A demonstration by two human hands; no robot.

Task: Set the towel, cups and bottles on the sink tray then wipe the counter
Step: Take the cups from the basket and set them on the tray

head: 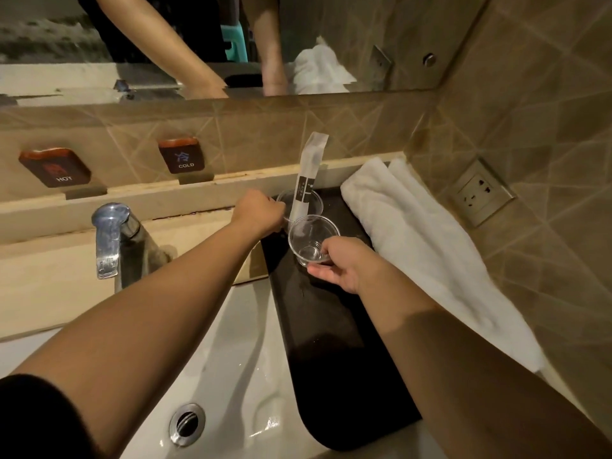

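A long black tray (331, 342) lies on the counter to the right of the white sink (231, 376). At the tray's far end stands a clear cup (314, 202) with a tall wrapped packet (306, 180) upright in it. My left hand (260, 212) grips this cup's left rim. A second clear cup (311, 238) sits tilted just in front of it, over the tray, held near its base by my right hand (344, 263). A folded white towel (430, 253) lies along the tray's right side, next to the wall. No bottles are in view.
A chrome tap (112, 236) stands left of the tray behind the sink, whose drain (186, 424) is near the bottom. HOT (54, 167) and COLD (181, 155) signs sit on a ledge below the mirror (198, 44). A wall socket (482, 192) is on the right wall.
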